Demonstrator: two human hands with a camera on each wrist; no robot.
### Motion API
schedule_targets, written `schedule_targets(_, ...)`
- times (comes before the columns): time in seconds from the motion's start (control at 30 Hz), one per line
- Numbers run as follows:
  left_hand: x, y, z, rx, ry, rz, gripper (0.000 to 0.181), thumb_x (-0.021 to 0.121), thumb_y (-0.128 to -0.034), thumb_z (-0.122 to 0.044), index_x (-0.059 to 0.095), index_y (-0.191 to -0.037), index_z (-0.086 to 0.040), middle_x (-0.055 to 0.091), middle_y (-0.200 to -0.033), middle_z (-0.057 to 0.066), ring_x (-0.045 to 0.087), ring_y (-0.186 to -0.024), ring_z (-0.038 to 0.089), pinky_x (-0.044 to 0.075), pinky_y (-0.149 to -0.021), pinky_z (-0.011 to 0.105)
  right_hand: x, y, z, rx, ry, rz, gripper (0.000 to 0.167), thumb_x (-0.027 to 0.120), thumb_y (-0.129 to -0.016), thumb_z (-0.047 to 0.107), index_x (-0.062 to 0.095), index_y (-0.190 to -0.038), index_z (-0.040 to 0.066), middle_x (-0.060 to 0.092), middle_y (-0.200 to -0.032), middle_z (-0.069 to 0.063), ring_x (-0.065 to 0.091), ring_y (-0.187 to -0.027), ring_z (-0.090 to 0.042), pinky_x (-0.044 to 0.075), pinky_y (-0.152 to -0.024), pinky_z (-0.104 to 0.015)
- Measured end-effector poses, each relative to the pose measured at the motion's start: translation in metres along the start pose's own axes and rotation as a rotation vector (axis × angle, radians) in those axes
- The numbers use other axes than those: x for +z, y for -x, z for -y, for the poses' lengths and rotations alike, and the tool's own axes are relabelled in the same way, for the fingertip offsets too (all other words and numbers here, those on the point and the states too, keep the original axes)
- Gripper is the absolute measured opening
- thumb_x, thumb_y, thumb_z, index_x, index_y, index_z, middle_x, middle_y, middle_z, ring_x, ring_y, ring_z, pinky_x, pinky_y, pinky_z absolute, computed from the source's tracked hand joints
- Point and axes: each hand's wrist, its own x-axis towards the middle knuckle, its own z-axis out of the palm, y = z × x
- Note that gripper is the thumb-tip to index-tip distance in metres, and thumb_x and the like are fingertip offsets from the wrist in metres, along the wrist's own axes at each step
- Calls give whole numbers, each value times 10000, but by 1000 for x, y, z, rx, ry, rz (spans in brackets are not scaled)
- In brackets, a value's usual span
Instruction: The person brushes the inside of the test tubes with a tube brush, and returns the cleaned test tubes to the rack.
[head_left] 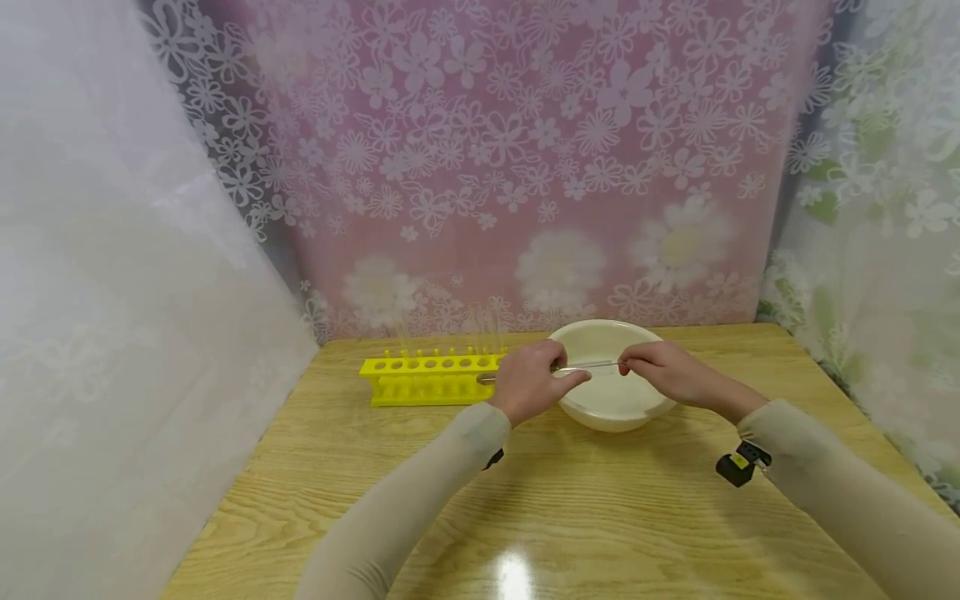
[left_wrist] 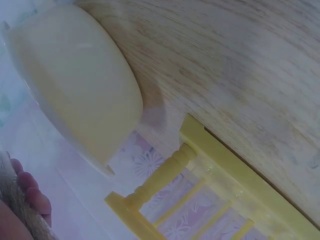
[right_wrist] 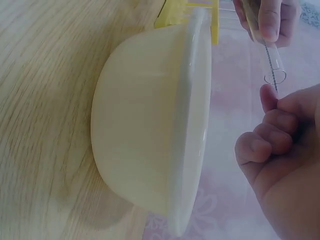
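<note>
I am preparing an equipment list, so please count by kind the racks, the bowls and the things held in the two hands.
Yellow rack: 1
Cream bowl: 1
Glass tube, in the left hand: 1
Wire-stemmed brush, in the right hand: 1
Total: 4
</note>
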Motion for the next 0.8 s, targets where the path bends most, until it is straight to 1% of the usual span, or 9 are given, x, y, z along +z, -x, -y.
schedule_targets(0.13, 0, 1, 2, -3, -10, 11, 425, 615, -902, -664, 586, -869, -241, 502, -703, -108, 435, -554, 60, 327, -499, 204, -1, 1, 1, 15, 18, 19, 264, 450, -1075, 122, 693, -1000, 52, 685, -1005, -114, 537, -779, -215, 429, -716, -342)
schedule_targets(0.23, -1, 2, 3, -20, 3, 33, 430, 610, -892, -685, 580, -858, -258, 510, -710, -116, 446, -559, 58, 343, -486, 216, -2, 2, 1, 7, 42, 29, 264, 454, -1067, 116, 690, -961, 63, 679, -949, -93, 520, -743, -173, 418, -701, -332)
schedule_targets(0.33, -1, 4, 6, -40, 30, 65, 439, 600, -886, -702, 570, -840, -267, 514, -701, -109, 451, -559, 67, 349, -477, 236, -3, 2, 1, 0, 51, 39, 263, 459, -1064, 120, 686, -939, 80, 670, -912, -75, 526, -748, -165, 421, -707, -335)
schedule_targets(0.43, -1, 6, 9, -53, 37, 83, 449, 583, -883, -720, 544, -824, -277, 508, -685, -102, 451, -552, 75, 345, -475, 243, -3, 1, 1, -10, 56, 47, 263, 462, -1066, 133, 679, -921, 106, 662, -890, -60, 519, -734, -145, 418, -702, -333)
schedule_targets(0.5, -1, 6, 10, -51, 44, 77, 454, 583, -880, -723, 536, -815, -276, 505, -673, -97, 451, -545, 78, 345, -478, 245, -3, 1, 0, -21, 57, 43, 265, 462, -1068, 135, 670, -904, 125, 650, -872, -51, 499, -713, -117, 408, -694, -324)
schedule_targets(0.6, -1, 6, 11, -31, 51, 58, 459, 581, -880, -727, 528, -799, -278, 492, -656, -93, 444, -536, 78, 342, -474, 242, -3, 2, -2, -34, 44, 39, 275, 456, -1070, 127, 655, -880, 120, 621, -835, -52, 458, -670, -93, 387, -668, -320)
schedule_targets(0.67, -1, 5, 11, -20, 56, 46, 464, 583, -878, -728, 529, -789, -276, 487, -647, -89, 441, -529, 78, 340, -468, 241, -3, 2, -3, -29, 29, 38, 286, 450, -1071, 124, 642, -859, 129, 596, -808, -50, 436, -649, -86, 376, -653, -317)
schedule_targets(0.8, -1, 6, 11, -20, 51, 45, 467, 575, -878, -734, 522, -786, -279, 477, -639, -90, 434, -519, 77, 338, -464, 242, -3, 3, -5, -21, 9, 40, 296, 444, -1073, 131, 637, -849, 110, 570, -782, -65, 422, -642, -86, 370, -639, -319)
